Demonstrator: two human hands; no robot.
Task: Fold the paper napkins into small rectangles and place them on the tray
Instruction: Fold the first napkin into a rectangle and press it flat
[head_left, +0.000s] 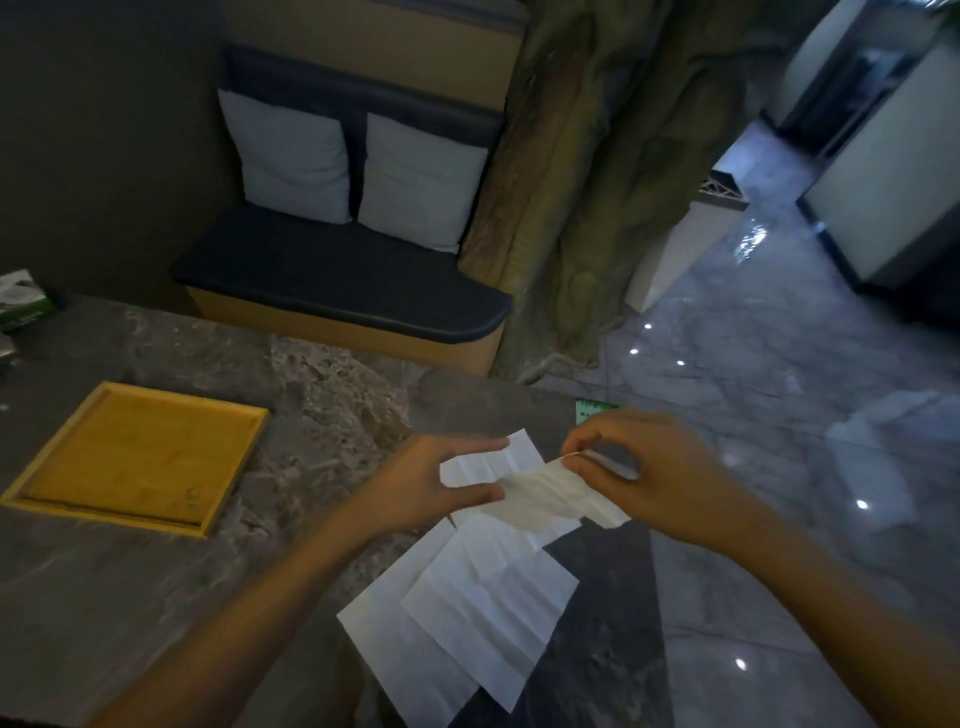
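1. Two hands work one paper napkin (550, 493) just above the right end of the stone table (234, 364); it is partly doubled over, not yet a small rectangle.
2. Left hand (441, 483) grips the napkin's left end, fingers on top and thumb beneath, curled round the sheet.
3. Right hand (639, 467) pinches the upper edge between thumb and fingertips, lifting it; the remaining fingers are curled, and I cannot tell whether they touch the paper.
4. More unfolded napkins (467, 613) lie flat and overlapping on the table, nearer the person, creased in a grid.
5. Wooden tray (31, 499) sits well apart to the left with nothing on it, so no napkin is delivered yet.
6. Handling, as I judge it: the paper is very light, limp and easy to tear. Holding it at corners or along an edge seems best, matching edges to the existing creases, then pressing the fold flat against the table.
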